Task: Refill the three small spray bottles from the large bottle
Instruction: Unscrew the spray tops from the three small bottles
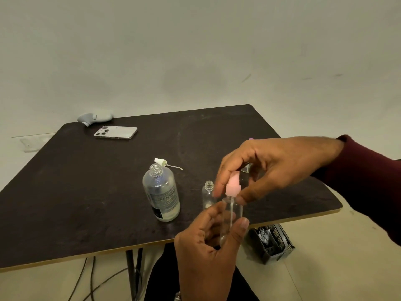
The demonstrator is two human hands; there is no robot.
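Observation:
The large clear bottle (161, 193) stands uncapped on the dark table (86, 192), with a little liquid at its bottom. A white spray cap (161, 162) with its tube lies just behind it. My left hand (206, 253) grips a small clear bottle (231, 216) above the table's near edge. My right hand (271, 168) pinches a pink spray cap (232, 184) whose tube reaches down into that bottle's neck. A second small bottle (207, 194), uncapped, stands on the table just left of it. Part of a third small bottle (246, 168) shows behind my right hand.
A phone (116, 132) lies face down at the table's far left, with a grey controller (95, 117) behind it. A black crate (271, 243) sits on the floor under the table's right corner. Cables (91, 279) run across the floor below the near edge.

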